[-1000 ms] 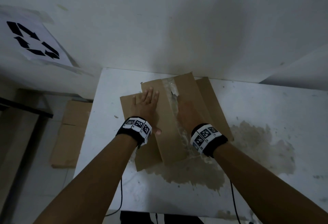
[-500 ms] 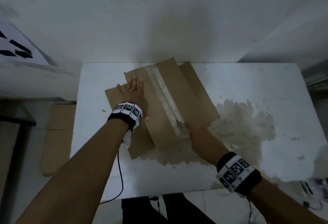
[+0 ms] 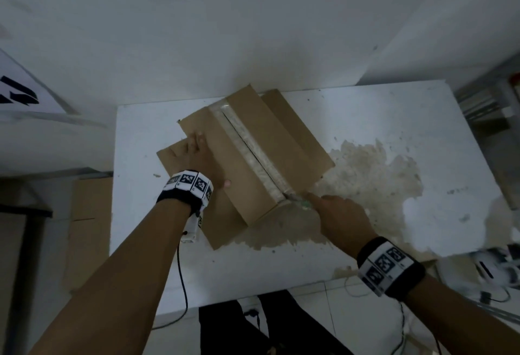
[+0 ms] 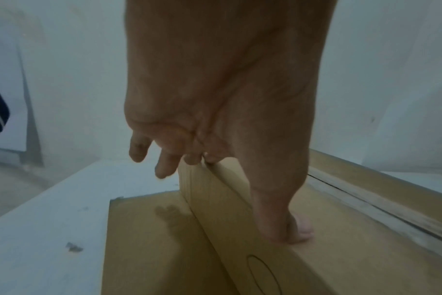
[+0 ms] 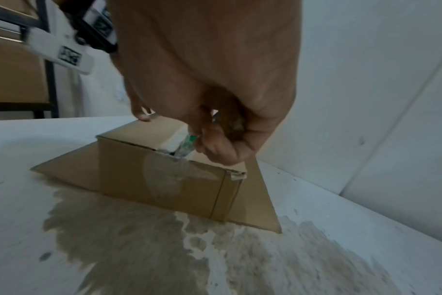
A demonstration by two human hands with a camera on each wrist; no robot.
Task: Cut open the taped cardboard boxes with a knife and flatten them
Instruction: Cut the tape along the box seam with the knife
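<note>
A brown cardboard box lies on the white table, its bottom flaps spread flat beside it. A strip of clear tape runs down its top, split by a dark slit. My left hand presses flat on the box's left half, thumb on top and fingers over the left edge. My right hand grips a small knife with a green-marked handle. Its blade sits at the near end of the taped seam, at the box's front top edge.
A large worn, brownish patch covers the table right of the box. Flat cardboard leans on the floor left of the table. A sheet with black marks hangs at the left wall. Cables lie at the right.
My right hand has drawn the knife along the tape from the box's middle to its near end, leaving a slit. The left hand has stayed pressed on the box.
</note>
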